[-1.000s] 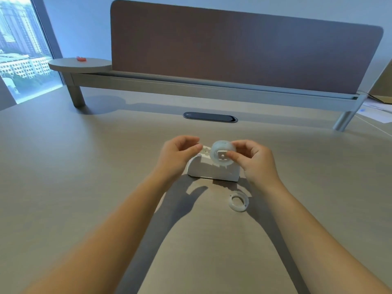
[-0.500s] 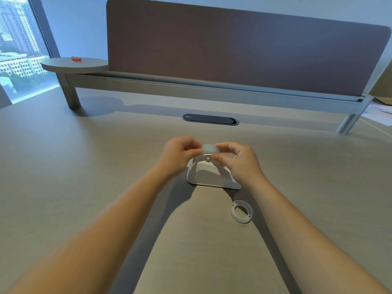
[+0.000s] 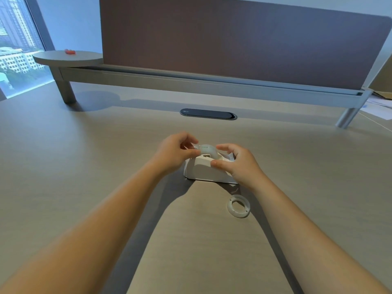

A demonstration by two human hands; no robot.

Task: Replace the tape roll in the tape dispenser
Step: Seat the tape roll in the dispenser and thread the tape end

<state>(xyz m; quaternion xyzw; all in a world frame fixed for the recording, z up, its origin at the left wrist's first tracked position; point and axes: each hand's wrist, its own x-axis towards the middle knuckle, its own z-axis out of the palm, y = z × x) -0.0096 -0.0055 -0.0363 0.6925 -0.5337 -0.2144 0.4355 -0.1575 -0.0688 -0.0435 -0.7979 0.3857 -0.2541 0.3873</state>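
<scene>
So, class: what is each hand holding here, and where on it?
The left hand pinches the translucent tape roll at its left edge; the right hand steadies the white plastic dispenser, thumb on its near side.

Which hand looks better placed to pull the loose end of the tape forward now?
Probably the left hand: its fingers pinch at the tape roll edge, while the right hand steadies the dispenser.

head view | worn on head | faces forward and down | close over desk (image 3: 84, 166) | single view
</scene>
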